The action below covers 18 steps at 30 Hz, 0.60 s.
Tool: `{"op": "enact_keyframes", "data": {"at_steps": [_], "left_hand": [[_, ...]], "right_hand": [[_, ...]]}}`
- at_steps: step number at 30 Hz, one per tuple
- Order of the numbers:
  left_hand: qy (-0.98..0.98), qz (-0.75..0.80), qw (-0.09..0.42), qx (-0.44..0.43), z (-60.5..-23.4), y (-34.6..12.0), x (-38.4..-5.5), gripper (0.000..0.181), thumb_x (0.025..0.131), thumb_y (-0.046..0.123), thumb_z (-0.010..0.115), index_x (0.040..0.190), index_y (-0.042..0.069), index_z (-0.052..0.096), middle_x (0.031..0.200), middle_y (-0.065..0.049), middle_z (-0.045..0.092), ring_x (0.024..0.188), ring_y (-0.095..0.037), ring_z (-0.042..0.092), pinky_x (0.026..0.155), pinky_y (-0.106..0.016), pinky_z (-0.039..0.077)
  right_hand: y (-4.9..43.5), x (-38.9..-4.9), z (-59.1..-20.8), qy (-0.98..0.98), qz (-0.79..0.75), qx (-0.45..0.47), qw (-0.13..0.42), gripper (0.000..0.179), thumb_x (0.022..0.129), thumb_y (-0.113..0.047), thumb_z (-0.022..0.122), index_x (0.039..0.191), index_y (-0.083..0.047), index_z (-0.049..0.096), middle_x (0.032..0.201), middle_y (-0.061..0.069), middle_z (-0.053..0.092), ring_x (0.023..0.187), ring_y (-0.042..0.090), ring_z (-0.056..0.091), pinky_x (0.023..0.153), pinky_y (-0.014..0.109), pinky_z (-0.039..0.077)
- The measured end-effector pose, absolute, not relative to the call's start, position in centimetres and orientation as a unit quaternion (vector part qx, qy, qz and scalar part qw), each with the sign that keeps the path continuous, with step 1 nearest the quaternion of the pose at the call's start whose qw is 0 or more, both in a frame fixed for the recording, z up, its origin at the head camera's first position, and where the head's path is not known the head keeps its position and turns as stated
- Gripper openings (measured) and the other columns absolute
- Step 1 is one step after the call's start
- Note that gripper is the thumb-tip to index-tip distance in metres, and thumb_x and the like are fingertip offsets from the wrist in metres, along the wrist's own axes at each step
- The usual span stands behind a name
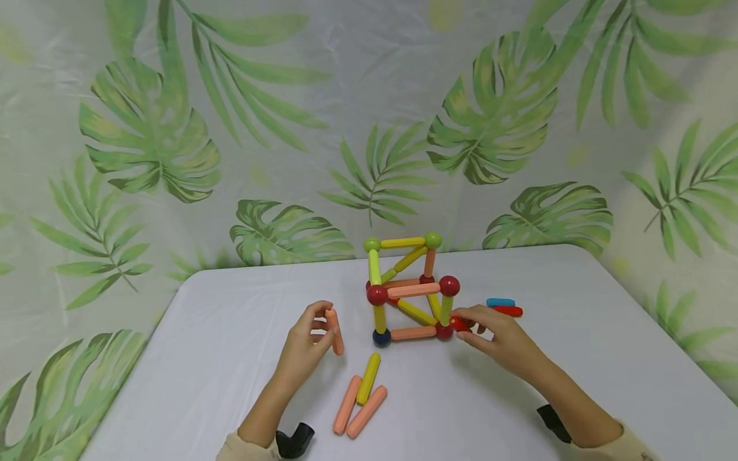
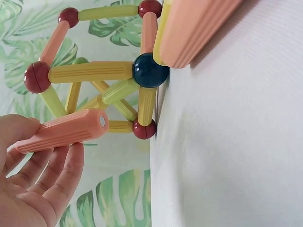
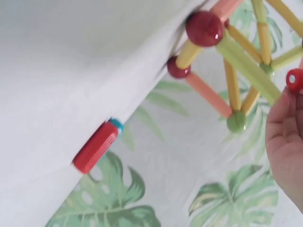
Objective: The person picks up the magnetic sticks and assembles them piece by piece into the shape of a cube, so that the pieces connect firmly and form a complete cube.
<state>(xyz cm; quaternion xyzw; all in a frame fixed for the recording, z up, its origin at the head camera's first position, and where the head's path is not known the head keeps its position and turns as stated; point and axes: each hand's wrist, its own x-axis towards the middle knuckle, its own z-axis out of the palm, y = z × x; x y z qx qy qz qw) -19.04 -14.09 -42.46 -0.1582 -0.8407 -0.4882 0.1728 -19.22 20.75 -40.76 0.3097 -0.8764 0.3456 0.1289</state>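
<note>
A frame of magnetic rods and balls (image 1: 413,290) stands on the table, with red, green and dark blue balls at its corners. To its left, my left hand (image 1: 307,336) holds a salmon magnetic rod (image 2: 71,130) between thumb and fingers; a silver magnet shows in the rod's end. On the other side, my right hand (image 1: 500,333) pinches a red magnetic rod (image 3: 295,80), its magnet end showing in the right wrist view. That rod's tip is close beside the frame's lower front right red ball (image 1: 444,330). Fingers hide most of the red rod.
In front of the frame lie a yellow rod (image 1: 368,379) and two salmon rods (image 1: 367,412). At the right, a blue rod (image 1: 500,302) rests against another red rod (image 1: 508,311). A leaf-printed cloth (image 1: 277,160) hangs behind the white table (image 1: 202,358).
</note>
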Motion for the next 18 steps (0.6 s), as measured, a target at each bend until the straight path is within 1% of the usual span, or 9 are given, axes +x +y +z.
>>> {"op": "enact_keyframes", "data": {"at_steps": [5,9,12,15,18], "left_hand": [[-0.841,-0.485,0.175,-0.163,-42.5,-14.1,-19.0,0.039,0.079,-0.001,0.064,0.115,0.007,0.050,0.103,-0.001,0.057,0.083,-0.014,0.057,0.064,-0.026,0.050],[-0.837,-0.481,0.189,-0.180,-42.6,-14.1,-19.0,0.040,0.079,-0.002,0.065,0.116,0.006,0.050,0.103,-0.003,0.057,0.083,-0.017,0.057,0.064,-0.026,0.050],[-0.831,-0.483,0.199,-0.192,-42.7,-14.0,-19.1,0.041,0.079,-0.002,0.065,0.116,0.005,0.049,0.103,-0.004,0.057,0.084,-0.018,0.058,0.065,-0.028,0.051],[-0.822,-0.492,0.207,-0.200,-42.6,-13.8,-19.0,0.041,0.078,-0.005,0.065,0.115,0.004,0.049,0.103,-0.006,0.057,0.085,-0.020,0.059,0.066,-0.030,0.051],[-0.807,-0.499,0.220,-0.227,-41.9,-13.5,-18.6,0.042,0.076,-0.012,0.063,0.113,0.000,0.048,0.101,-0.011,0.057,0.085,-0.025,0.059,0.066,-0.034,0.051]], "right_hand": [[18.6,-19.8,-41.3,-0.894,0.304,0.309,0.108,0.035,0.077,-0.009,0.071,0.111,-0.009,0.062,0.086,-0.010,0.056,0.073,0.009,0.048,0.059,0.022,0.046],[17.2,-20.6,-41.9,-0.907,0.264,0.317,0.089,0.032,0.077,-0.011,0.071,0.108,-0.011,0.062,0.082,-0.010,0.055,0.071,0.007,0.048,0.061,0.020,0.046],[16.5,-21.3,-42.3,-0.918,0.216,0.318,0.095,0.030,0.076,-0.014,0.072,0.105,-0.012,0.063,0.084,-0.009,0.057,0.072,0.006,0.050,0.066,0.022,0.048],[16.1,-21.7,-42.5,-0.926,0.176,0.315,0.109,0.027,0.075,-0.016,0.073,0.101,-0.014,0.063,0.082,-0.009,0.059,0.071,0.007,0.052,0.067,0.024,0.050],[16.0,-21.9,-42.7,-0.930,0.153,0.311,0.123,0.027,0.075,-0.017,0.074,0.099,-0.015,0.063,0.082,-0.008,0.059,0.071,0.008,0.054,0.066,0.026,0.051]]}}
